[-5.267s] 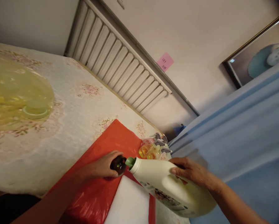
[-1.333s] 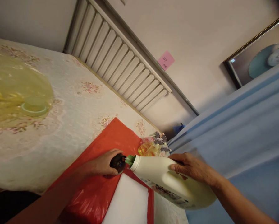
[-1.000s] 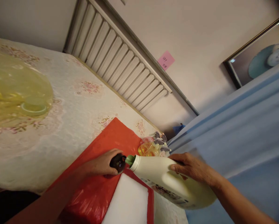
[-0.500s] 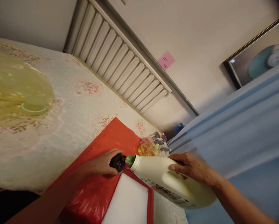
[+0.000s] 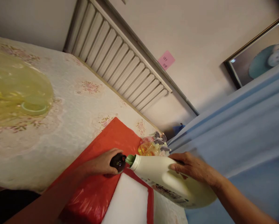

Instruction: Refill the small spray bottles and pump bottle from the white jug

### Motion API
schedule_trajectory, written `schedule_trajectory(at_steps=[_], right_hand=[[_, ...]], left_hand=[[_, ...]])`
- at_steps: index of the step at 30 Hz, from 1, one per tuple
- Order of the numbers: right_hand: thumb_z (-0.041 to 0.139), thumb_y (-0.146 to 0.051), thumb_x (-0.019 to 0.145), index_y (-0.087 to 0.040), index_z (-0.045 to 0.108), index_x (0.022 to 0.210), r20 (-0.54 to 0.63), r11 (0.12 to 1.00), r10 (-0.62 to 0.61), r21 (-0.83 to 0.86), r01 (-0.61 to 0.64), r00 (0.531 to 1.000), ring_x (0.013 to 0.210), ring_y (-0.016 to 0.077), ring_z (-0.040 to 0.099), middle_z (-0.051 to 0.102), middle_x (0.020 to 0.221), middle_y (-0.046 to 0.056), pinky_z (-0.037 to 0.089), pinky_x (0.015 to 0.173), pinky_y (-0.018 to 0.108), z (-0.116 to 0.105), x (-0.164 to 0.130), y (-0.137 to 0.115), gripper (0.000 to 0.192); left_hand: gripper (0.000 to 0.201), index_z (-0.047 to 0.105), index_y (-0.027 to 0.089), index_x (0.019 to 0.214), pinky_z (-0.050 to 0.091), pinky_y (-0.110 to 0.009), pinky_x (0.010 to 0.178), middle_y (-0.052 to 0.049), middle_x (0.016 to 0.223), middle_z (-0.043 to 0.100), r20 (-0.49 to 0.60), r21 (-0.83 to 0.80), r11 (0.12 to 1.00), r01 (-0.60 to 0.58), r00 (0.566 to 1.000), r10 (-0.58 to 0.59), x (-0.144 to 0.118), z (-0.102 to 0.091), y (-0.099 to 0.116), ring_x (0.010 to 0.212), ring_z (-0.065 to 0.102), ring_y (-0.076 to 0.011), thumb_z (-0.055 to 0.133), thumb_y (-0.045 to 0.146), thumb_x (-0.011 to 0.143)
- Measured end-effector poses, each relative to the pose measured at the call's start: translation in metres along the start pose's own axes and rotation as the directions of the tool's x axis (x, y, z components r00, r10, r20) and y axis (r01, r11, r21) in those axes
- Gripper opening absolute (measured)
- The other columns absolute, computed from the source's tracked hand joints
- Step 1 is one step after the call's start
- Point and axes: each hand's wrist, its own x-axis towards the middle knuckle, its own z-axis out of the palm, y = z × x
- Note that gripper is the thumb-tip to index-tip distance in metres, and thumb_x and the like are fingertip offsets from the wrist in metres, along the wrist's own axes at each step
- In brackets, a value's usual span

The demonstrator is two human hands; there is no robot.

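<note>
My left hand [image 5: 107, 162] is wrapped round a small dark bottle [image 5: 118, 163], its mouth turned toward the right. By the handle, my right hand [image 5: 190, 168] grips a large cream-coloured jug [image 5: 160, 174] with a printed label. The jug lies tipped over to the left, and its green spout [image 5: 130, 160] meets or nearly meets the dark bottle's mouth. Whether liquid is flowing between them I cannot tell. Below both hands are a red plastic sheet [image 5: 102, 143] and a white block [image 5: 127, 202], which looks like foam.
Several clear spray bottles [image 5: 151, 147] with grey triggers, one holding yellow liquid, stand behind the jug. A yellowish plastic bag [image 5: 18, 84] lies at the left on the flowered tablecloth [image 5: 71, 124]. A radiator [image 5: 121, 59] borders the far edge; a blue curtain [image 5: 242, 149] hangs at right.
</note>
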Motion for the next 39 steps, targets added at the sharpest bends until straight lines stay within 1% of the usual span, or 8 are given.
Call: schedule_trajectory(at_steps=[4,8,13,16,21,26,34,39], right_hand=[[0.054,-0.051,0.092,-0.016,0.063,0.089,-0.004,1.000,-0.002,-0.008,0.002,1.000,0.058,0.0111,0.054,0.060,0.075,0.001,0.042,0.050,0.021,-0.0001,0.0000,0.0014,0.036],[0.053,-0.051,0.092,-0.016,0.064,0.094,0.003,1.000,-0.003,-0.015,0.003,1.000,0.057,0.0108,0.053,0.060,0.074,0.000,0.042,0.051,0.021,-0.0004,-0.0001,0.0014,0.037],[0.054,-0.050,0.092,-0.015,0.064,0.093,0.003,1.000,0.009,-0.005,-0.009,1.000,0.059,0.0113,0.053,0.061,0.076,0.001,0.043,0.051,0.021,-0.0010,0.0010,-0.0007,0.036],[0.055,-0.050,0.092,-0.015,0.064,0.094,0.005,1.000,0.010,0.005,-0.010,1.000,0.059,0.0114,0.054,0.060,0.076,0.001,0.043,0.051,0.021,-0.0013,0.0013,-0.0014,0.036],[0.054,-0.051,0.092,-0.015,0.065,0.096,0.000,1.000,0.000,-0.013,0.000,1.000,0.057,0.0105,0.052,0.059,0.074,0.000,0.042,0.050,0.021,-0.0015,0.0018,-0.0016,0.038],[0.054,-0.050,0.092,-0.015,0.066,0.098,-0.002,1.000,0.006,-0.027,-0.006,1.000,0.058,0.0108,0.052,0.060,0.073,0.000,0.042,0.050,0.021,-0.0012,0.0024,-0.0019,0.038],[0.054,-0.051,0.091,-0.015,0.062,0.089,0.000,1.000,0.020,-0.009,-0.020,1.000,0.061,0.0116,0.054,0.061,0.077,0.002,0.045,0.051,0.020,-0.0019,0.0021,-0.0040,0.037],[0.054,-0.051,0.091,-0.016,0.062,0.088,-0.010,0.999,0.015,-0.034,-0.016,1.000,0.059,0.0115,0.054,0.063,0.076,0.002,0.043,0.051,0.021,-0.0021,0.0017,-0.0046,0.037]], left_hand=[[0.063,0.051,0.025,0.120,0.048,-0.022,0.048,-0.007,0.120,0.057,0.008,-0.018,1.000,-0.005,1.000,0.005,-0.0008,0.0004,0.0002,0.089,0.065,-0.0259,0.061,0.016,0.058],[0.063,0.051,0.025,0.120,0.047,-0.023,0.045,-0.007,0.117,0.058,0.026,-0.029,1.000,0.005,1.000,-0.004,0.0002,0.0002,0.0012,0.083,0.065,-0.0244,0.062,0.017,0.058],[0.064,0.051,0.024,0.119,0.047,-0.024,0.047,-0.007,0.120,0.057,0.010,-0.015,1.000,-0.008,1.000,0.009,0.0010,0.0004,0.0001,0.090,0.064,-0.0272,0.062,0.017,0.057],[0.063,0.051,0.025,0.119,0.047,-0.025,0.046,-0.007,0.119,0.057,0.015,-0.026,1.000,-0.014,1.000,0.014,0.0003,0.0002,-0.0003,0.089,0.064,-0.0268,0.061,0.016,0.057],[0.063,0.052,0.025,0.119,0.050,-0.026,0.052,-0.007,0.121,0.057,0.004,-0.008,1.000,-0.017,1.000,0.017,-0.0009,-0.0008,0.0019,0.093,0.063,-0.0270,0.062,0.016,0.057],[0.062,0.051,0.025,0.119,0.047,-0.024,0.048,-0.006,0.116,0.058,0.007,-0.013,1.000,-0.010,1.000,0.010,-0.0019,0.0004,0.0032,0.087,0.064,-0.0254,0.061,0.017,0.058],[0.066,0.052,0.025,0.120,0.049,-0.024,0.050,-0.008,0.122,0.057,-0.004,-0.011,1.000,-0.022,1.000,0.021,0.0007,0.0002,-0.0011,0.093,0.063,-0.0276,0.063,0.018,0.056],[0.063,0.051,0.024,0.119,0.045,-0.023,0.045,-0.007,0.117,0.058,0.021,-0.030,1.000,0.001,1.000,0.000,0.0004,0.0009,-0.0008,0.082,0.064,-0.0231,0.061,0.018,0.057]])
